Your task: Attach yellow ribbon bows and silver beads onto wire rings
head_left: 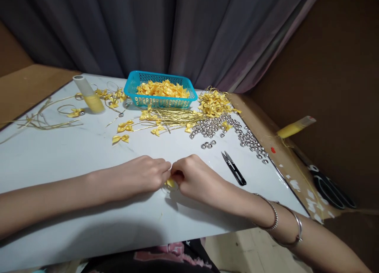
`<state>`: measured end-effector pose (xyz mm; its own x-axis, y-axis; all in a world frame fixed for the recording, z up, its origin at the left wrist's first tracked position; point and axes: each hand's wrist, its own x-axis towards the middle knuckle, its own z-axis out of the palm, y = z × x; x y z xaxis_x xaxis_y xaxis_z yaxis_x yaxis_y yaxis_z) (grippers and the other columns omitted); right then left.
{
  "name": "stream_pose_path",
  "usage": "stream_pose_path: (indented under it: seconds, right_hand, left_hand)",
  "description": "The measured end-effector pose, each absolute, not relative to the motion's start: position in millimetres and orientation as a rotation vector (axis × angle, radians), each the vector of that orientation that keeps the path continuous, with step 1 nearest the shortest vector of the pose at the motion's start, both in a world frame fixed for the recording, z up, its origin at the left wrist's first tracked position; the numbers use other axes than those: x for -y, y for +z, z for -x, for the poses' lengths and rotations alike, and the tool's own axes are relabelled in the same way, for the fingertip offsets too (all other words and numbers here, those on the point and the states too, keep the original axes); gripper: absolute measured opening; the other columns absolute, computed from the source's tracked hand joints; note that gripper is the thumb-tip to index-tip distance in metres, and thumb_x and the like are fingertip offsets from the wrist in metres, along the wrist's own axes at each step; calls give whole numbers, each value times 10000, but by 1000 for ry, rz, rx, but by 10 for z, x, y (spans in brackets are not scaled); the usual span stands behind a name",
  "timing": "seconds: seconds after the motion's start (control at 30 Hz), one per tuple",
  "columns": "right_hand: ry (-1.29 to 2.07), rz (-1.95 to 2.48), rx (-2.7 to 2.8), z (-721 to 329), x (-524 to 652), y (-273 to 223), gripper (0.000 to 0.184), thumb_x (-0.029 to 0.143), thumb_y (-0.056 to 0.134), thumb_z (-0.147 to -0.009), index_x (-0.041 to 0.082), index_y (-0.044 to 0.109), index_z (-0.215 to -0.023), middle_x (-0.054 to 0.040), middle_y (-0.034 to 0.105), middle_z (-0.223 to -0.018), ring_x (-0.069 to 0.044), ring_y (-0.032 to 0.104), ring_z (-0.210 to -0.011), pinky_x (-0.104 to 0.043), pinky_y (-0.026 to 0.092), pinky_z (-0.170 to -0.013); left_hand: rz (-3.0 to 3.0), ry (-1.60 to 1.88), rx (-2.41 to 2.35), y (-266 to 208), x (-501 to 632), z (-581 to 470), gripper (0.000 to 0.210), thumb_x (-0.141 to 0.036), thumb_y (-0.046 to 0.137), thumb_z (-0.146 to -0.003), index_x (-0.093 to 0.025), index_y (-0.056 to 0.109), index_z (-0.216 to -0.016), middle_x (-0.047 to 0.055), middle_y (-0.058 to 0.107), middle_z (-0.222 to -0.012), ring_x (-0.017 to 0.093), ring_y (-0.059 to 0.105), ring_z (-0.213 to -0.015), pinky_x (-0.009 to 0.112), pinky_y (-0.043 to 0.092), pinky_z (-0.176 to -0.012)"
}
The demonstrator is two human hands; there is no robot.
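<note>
My left hand (149, 172) and my right hand (192, 176) meet just above the front part of the white table, fingertips pinched close together. Between them shows a bit of a yellow ribbon bow (169, 182), with a thin loop of cord under it. Both sets of fingers are closed on this piece, and much of it is hidden behind them. Black thread snips (233, 168) lie to the right of my right hand. Two loose yellow bows (120, 139) rest beyond my left hand.
A blue basket (161, 102) full of yellow bows stands at the back. Gold cords (177, 117), a bow pile (214, 102) and silver beads (209, 125) lie beside it. A yellow thread spool (95, 103) stands at left; large black-handled scissors (328, 190) lie far right.
</note>
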<state>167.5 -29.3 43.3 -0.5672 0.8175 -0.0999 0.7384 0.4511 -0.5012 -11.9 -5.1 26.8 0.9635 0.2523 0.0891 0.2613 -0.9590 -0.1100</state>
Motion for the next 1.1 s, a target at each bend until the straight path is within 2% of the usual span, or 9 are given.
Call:
stream_pose_path:
  seconds: [0.27, 0.43, 0.67, 0.87, 1.1]
  right_hand:
    - [646, 1440, 2313, -1673, 513, 232, 201, 26, 444, -739, 145, 550, -618, -14, 569, -608, -102, 466, -541, -230, 294, -517]
    - [683, 1459, 2246, -1748, 564, 170, 193, 61, 422, -786, 147, 568, -695, -27, 588, -650, -118, 494, -563, -236, 335, -534]
    - [623, 1357, 2118, -1911, 535, 144, 288, 38, 403, -812, 122, 591, -1014, -83, 643, -871, -162, 581, -756, -271, 436, -665]
    - [667, 1357, 2309, -1885, 404, 132, 284, -16, 380, -805, 112, 614, -899, -105, 572, -945, -178, 536, -839, -309, 445, -737]
    - [648, 1298, 2394, -1860, 339, 51, 270, -37, 409, -780, 121, 625, -819, -107, 582, -942, -195, 536, -883, -328, 458, -760]
  left_hand:
    - [3123, -115, 553, 269, 84, 139, 206, 7, 453, -825, -149, 562, -746, 12, 546, -691, 154, 512, -535, 280, 342, -460]
    - [2959, -132, 472, 216, 115, 133, 190, 11, 442, -818, -129, 571, -824, 29, 560, -707, 149, 511, -563, 261, 332, -450]
    - [2713, -260, 208, 125, 186, 86, 202, -15, 405, -854, -78, 583, -782, 73, 555, -668, 186, 527, -588, 276, 370, -428]
    - [2664, -290, 157, 116, 223, 80, 222, -28, 406, -857, -74, 605, -770, 107, 597, -707, 184, 545, -611, 275, 393, -434]
    - [2636, -303, 138, 128, 224, 78, 242, -33, 386, -858, -74, 610, -777, 99, 598, -701, 178, 549, -585, 278, 399, -428]
